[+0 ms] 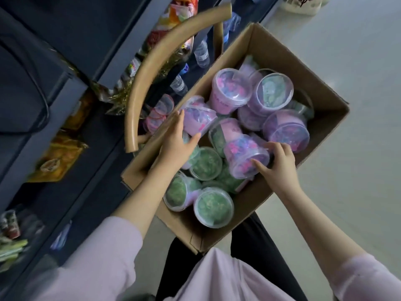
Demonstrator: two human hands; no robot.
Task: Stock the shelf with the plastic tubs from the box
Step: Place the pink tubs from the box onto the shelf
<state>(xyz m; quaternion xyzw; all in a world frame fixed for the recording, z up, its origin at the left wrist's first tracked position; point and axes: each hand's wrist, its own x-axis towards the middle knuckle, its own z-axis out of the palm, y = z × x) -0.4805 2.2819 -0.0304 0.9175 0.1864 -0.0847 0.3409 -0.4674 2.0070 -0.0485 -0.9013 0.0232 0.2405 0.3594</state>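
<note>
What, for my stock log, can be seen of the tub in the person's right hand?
The tub is a small round pot of clear plastic, closed by a clear lid and packed with pink, blue and purple bits. It lies tilted on its side on top of green-filled tubs in the cardboard box, lid end toward the near right wall. The right hand grips it at the lid end, thumb across the lid, fingers curled over its upper side.

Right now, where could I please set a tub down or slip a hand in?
Bare: the grey floor right of the box, and the dark shelf strip between the yellow packet and box. Crowded: tubs fill the box.
</note>
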